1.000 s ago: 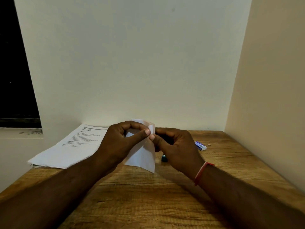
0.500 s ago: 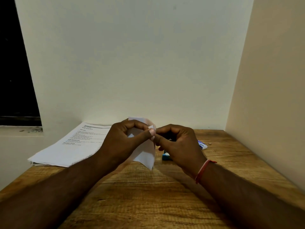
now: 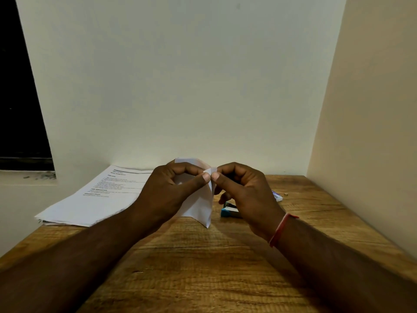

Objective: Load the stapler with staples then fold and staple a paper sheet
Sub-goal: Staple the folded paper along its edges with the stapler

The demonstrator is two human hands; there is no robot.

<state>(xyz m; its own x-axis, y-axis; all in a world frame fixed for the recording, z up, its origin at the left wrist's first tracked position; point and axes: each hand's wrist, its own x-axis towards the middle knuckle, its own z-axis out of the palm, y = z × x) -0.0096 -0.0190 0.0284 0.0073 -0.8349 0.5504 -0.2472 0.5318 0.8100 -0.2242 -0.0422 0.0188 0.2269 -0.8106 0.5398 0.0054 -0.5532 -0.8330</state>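
Both hands hold a folded white paper sheet (image 3: 199, 206) upright above the wooden table (image 3: 203, 267). My left hand (image 3: 171, 190) pinches its upper corner between thumb and forefinger. My right hand (image 3: 243, 195) pinches the same small folded corner from the right, thumb tips almost touching. A small blue stapler (image 3: 228, 211) lies on the table just behind and below my right hand, partly hidden by it. A white and blue staple box (image 3: 277, 196) lies further right, half covered by my right hand.
A stack of printed sheets (image 3: 97, 197) lies at the table's back left, overhanging the edge. Walls close the table at the back and the right. A tiny object (image 3: 286, 194) sits beside the staple box. A dark window opening is at far left.
Both hands rose slightly with the paper and the right hand's fingers shifted on the folded corner. More of the stapler shows beneath my right hand.
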